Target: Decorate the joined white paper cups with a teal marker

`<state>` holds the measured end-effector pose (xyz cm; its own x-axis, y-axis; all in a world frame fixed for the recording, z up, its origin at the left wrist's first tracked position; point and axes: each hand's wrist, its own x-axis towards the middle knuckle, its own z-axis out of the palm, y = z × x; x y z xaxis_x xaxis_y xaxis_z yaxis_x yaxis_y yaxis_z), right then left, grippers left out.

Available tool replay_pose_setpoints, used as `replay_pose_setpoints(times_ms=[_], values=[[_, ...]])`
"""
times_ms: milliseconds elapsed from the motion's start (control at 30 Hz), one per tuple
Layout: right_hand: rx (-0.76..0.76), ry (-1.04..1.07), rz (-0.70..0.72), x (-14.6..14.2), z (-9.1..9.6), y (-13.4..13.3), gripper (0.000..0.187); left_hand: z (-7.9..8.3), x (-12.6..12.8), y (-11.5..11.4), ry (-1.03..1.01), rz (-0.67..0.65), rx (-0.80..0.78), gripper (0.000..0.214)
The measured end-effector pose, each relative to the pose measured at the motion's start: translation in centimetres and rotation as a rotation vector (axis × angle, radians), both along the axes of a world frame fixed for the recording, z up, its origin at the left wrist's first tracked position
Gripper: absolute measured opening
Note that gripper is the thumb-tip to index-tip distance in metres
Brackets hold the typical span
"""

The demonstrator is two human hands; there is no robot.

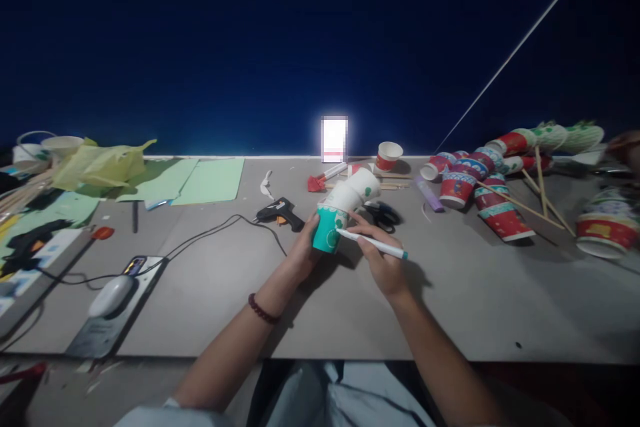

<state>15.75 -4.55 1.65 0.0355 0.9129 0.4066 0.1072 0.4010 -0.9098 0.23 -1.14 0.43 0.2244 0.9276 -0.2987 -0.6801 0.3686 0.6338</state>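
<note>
Above the middle of the table, my left hand (303,248) is wrapped round a chain of joined paper cups (353,188). The nearest cup is coloured teal (327,233) with a scalloped upper band; the others behind it are white with small green marks. Between the fingers of my right hand (383,260) is a white marker (375,243) with a teal end, its tip touching or very near the teal cup's side. A black glue gun (281,211) lies left of the cups, and dark-handled scissors (383,217) lie behind my right hand.
Decorated cup chains (463,177) with wooden sticks (520,203) fill the right side. A lone red-and-white cup (389,157) stands at the back. Green paper (213,180), a yellow bag (100,163), a phone (117,307) and a power strip (43,273) lie left. A cable (200,240) crosses there.
</note>
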Motion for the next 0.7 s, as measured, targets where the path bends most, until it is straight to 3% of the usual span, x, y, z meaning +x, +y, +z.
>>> replay_pose_setpoints(times_ms=[700], values=[[-0.020,0.009,-0.045,-0.04,-0.10,0.03,0.019,0.00,-0.02,-0.02,-0.021,-0.008,-0.002,0.040]])
